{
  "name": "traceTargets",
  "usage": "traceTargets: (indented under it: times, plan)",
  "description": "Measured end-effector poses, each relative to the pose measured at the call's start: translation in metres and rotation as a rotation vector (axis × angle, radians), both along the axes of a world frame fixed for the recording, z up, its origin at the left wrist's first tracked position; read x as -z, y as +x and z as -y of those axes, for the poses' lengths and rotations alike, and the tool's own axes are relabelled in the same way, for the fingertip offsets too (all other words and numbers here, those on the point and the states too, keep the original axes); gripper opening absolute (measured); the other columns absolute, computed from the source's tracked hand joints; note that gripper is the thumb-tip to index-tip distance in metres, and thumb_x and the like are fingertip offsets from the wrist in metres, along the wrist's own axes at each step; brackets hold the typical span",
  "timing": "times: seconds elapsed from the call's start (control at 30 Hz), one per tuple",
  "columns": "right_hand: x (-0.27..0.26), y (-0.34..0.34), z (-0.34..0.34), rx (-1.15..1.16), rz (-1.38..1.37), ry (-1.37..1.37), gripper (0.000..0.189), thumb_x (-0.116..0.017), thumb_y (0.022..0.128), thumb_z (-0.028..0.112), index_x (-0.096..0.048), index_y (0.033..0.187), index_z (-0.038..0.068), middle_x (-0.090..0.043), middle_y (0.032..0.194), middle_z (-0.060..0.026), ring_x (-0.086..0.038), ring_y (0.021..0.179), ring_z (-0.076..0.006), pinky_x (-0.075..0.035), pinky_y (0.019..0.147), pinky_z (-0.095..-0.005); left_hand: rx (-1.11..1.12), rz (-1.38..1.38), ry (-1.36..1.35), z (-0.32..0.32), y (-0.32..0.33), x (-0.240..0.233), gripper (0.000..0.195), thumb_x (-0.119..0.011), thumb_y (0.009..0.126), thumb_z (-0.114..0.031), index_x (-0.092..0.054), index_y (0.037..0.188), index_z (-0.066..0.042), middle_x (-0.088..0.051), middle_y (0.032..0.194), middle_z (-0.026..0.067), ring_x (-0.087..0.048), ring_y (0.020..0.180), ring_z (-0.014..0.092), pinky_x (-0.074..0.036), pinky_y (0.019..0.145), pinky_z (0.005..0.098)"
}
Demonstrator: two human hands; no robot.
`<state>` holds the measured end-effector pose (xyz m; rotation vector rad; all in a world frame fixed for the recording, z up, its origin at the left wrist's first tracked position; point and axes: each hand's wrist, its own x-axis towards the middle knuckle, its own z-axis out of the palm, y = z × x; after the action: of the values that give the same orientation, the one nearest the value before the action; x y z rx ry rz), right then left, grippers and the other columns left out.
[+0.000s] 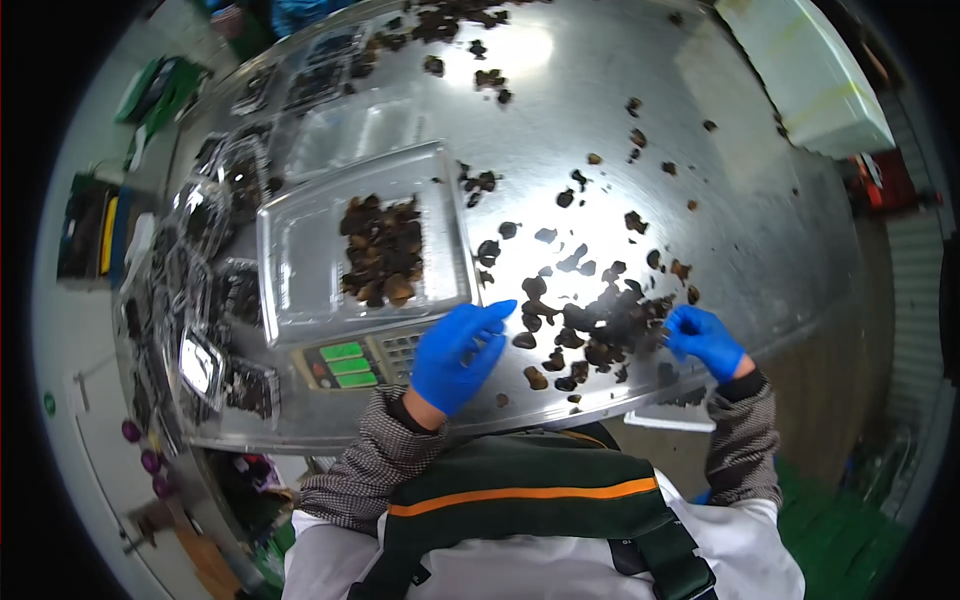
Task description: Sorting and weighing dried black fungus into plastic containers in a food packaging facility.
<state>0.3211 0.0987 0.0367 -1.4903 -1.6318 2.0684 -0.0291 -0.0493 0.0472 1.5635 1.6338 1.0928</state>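
Note:
My left hand [459, 358], in a blue glove, hovers over the near right corner of a digital scale [349, 365], fingers apart, holding nothing that I can see. A clear plastic tray [300, 262] lies on the scale's platform with a heap of dark brown wood ear-like mushrooms [382, 251] in it. My right hand [703, 341], also gloved in blue, is at the right edge of a loose pile of the same dark pieces [611, 322] on the steel table. Its fingers are curled, and whether a piece is between them is hidden.
Filled clear plastic packs [202, 217] crowd the table's left side. Behind the scale lie more clear trays [352, 135]. Further dark pieces [442, 22] are at the far edge of the steel table [780, 247]. A white foam box [814, 82] stands at the back right.

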Motion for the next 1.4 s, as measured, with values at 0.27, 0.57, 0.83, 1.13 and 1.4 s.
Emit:
traceTargets:
  times: [0.27, 0.57, 0.83, 1.13, 1.4]
  plan:
    - [0.036, 0.104, 0.052, 0.138, 0.587, 0.552, 0.024, -0.069, 0.084, 0.025, -0.067, 0.099, 0.007, -0.065, 0.088, -0.0149, -0.064, 0.078, -0.0305, -0.053, 0.074, -0.0359, 0.361, -0.428, -0.358, -0.043, 0.065, 0.060, 0.090, -0.080, 0.072, -0.026, -0.032, 0.148, -0.021, -0.036, 0.143, 0.0204, -0.041, 0.127, 0.040, -0.040, 0.105, 0.0448]
    - [0.076, -0.034, 0.049, -0.061, 0.545, 0.950, 0.023, -0.067, 0.080, 0.017, -0.059, 0.102, 0.014, -0.058, 0.094, -0.0113, -0.063, 0.084, -0.0305, -0.052, 0.069, -0.0406, 0.502, -0.632, -0.379, -0.061, 0.103, 0.087, 0.067, -0.073, 0.077, -0.016, -0.045, 0.137, -0.030, -0.045, 0.134, 0.0139, -0.054, 0.113, 0.033, -0.053, 0.086, 0.0399]
    - [0.050, -0.024, 0.073, -0.163, 0.223, 0.812, 0.026, -0.065, 0.081, 0.015, -0.058, 0.106, 0.016, -0.061, 0.093, -0.0104, -0.064, 0.078, -0.0313, -0.052, 0.067, -0.0414, 0.336, -0.465, -0.416, -0.024, 0.075, 0.094, 0.045, -0.065, 0.076, -0.010, -0.060, 0.119, -0.023, -0.053, 0.119, 0.0120, -0.057, 0.105, 0.031, -0.052, 0.084, 0.0402]
    - [0.068, -0.043, 0.082, -0.100, 0.245, 0.831, 0.021, -0.064, 0.075, 0.008, -0.059, 0.095, 0.012, -0.054, 0.100, -0.0137, -0.062, 0.080, -0.0350, -0.051, 0.065, -0.0442, 0.570, -0.641, -0.284, -0.005, 0.079, 0.085, 0.062, -0.074, 0.073, -0.034, -0.053, 0.132, -0.031, -0.044, 0.137, 0.0146, -0.056, 0.107, 0.033, -0.050, 0.088, 0.0463]
    - [0.077, -0.050, 0.020, -0.227, 0.550, 0.919, 0.014, -0.064, 0.077, 0.009, -0.061, 0.091, 0.013, -0.056, 0.096, -0.0158, -0.063, 0.081, -0.0346, -0.052, 0.066, -0.0428, 0.675, -0.647, -0.226, -0.007, 0.097, 0.091, 0.050, -0.065, 0.083, -0.025, -0.052, 0.130, -0.032, -0.045, 0.137, 0.0146, -0.059, 0.105, 0.033, -0.052, 0.087, 0.0450]
